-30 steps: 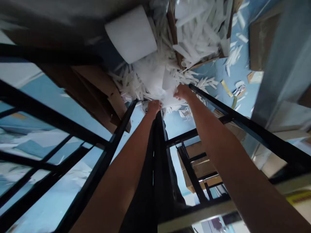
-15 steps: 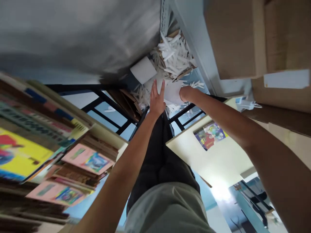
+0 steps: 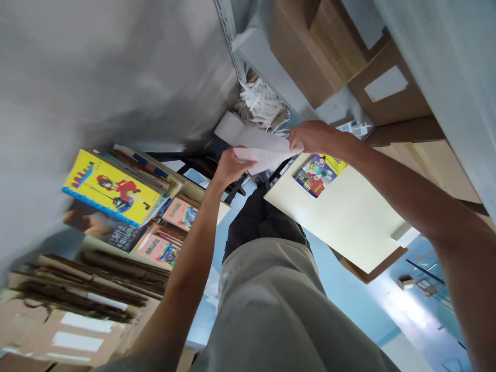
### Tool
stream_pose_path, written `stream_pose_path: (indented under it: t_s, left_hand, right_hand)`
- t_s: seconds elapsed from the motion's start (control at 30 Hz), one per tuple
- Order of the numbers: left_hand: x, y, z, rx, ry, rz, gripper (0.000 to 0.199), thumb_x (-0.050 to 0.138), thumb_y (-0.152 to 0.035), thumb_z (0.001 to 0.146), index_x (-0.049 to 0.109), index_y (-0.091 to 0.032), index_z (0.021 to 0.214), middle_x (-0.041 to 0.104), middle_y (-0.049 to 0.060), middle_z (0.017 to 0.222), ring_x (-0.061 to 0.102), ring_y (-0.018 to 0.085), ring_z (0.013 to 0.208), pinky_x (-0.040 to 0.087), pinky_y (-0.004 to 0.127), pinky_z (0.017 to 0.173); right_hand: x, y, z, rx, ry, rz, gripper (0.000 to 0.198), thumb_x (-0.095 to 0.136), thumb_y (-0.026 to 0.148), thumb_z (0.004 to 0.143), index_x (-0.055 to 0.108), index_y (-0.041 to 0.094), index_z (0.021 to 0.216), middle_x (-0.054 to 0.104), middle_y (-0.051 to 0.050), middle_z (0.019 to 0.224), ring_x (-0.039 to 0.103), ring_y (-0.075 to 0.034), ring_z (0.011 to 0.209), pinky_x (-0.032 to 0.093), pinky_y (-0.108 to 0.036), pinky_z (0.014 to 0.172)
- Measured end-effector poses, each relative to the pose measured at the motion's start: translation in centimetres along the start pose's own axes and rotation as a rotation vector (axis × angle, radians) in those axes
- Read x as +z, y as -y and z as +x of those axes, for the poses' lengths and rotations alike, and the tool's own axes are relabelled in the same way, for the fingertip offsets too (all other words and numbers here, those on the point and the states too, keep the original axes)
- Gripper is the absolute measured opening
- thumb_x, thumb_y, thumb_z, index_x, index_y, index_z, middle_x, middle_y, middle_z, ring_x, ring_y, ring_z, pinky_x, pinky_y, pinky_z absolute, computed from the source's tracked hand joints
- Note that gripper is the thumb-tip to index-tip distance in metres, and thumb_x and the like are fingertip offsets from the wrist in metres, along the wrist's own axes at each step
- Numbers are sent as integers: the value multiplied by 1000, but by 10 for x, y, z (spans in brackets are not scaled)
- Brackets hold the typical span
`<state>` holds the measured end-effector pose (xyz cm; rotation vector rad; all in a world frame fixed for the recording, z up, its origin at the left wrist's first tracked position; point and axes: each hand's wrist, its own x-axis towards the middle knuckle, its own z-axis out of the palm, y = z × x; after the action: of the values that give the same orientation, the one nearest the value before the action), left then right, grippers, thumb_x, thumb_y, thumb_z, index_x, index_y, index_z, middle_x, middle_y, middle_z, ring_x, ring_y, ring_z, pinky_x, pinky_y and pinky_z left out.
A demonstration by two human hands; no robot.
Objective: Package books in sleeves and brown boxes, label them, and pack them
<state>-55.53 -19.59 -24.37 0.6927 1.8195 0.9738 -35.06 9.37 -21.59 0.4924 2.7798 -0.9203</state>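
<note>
A strip of white paper (image 3: 267, 156) stretches between my two hands. My left hand (image 3: 233, 166) pinches its near left end, thumb across the top. At the right end, my right hand (image 3: 311, 138) grips the paper's edge with bent fingers. Behind it, a wide white sheet or roll of paper (image 3: 229, 127) leans near the grey wall; whether it joins the held strip I cannot tell. Past my hands lies a heap of shredded white paper strips (image 3: 262, 103).
On the left stand stacked books (image 3: 116, 188) and bundled folders (image 3: 89, 284). A pale tabletop (image 3: 349, 212) with a colourful booklet (image 3: 318, 174) is on the right. Cardboard boxes (image 3: 310, 57) sit on a shelf at upper right. The grey wall (image 3: 116, 72) rises at upper left.
My left hand, spread and apart from the paper before, now grips it. Both hands have come up nearer me with the paper stretched between them. The view has shifted, showing more books and boxes.
</note>
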Motion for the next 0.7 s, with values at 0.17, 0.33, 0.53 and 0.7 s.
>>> stream_pose_path:
  t_s: [0.17,0.33,0.53,0.7]
  left_hand:
    - [-11,-75,-74,118,-147,-60,58,104,-57,81,83,-18,117,89,12,108,87,33,110,77,50,102]
    - [-5,-172,-159,266,-334,20,52,108,-53,74,86,-19,105,89,9,100,88,31,94,81,44,85]
    - [53,-273,-255,571,-366,-15,31,107,-34,74,93,-35,102,87,-4,95,86,27,80,81,46,74]
    - [153,-312,-299,815,-20,99,31,97,-30,97,91,-50,120,84,-3,97,84,26,84,78,50,72]
  right_hand:
    - [-82,29,-40,-4,-35,112,43,98,66,99,89,24,100,90,-3,104,88,-29,108,71,-46,104]
    - [-165,93,-101,-26,-135,286,38,99,65,98,92,30,109,93,1,114,89,-29,107,74,-46,104]
    - [-254,143,-238,-155,-235,376,41,86,71,108,97,31,113,91,5,130,87,-25,122,73,-45,113]
    - [-250,115,-372,-133,-403,458,35,88,76,104,97,44,110,88,5,140,85,-24,129,70,-43,118]
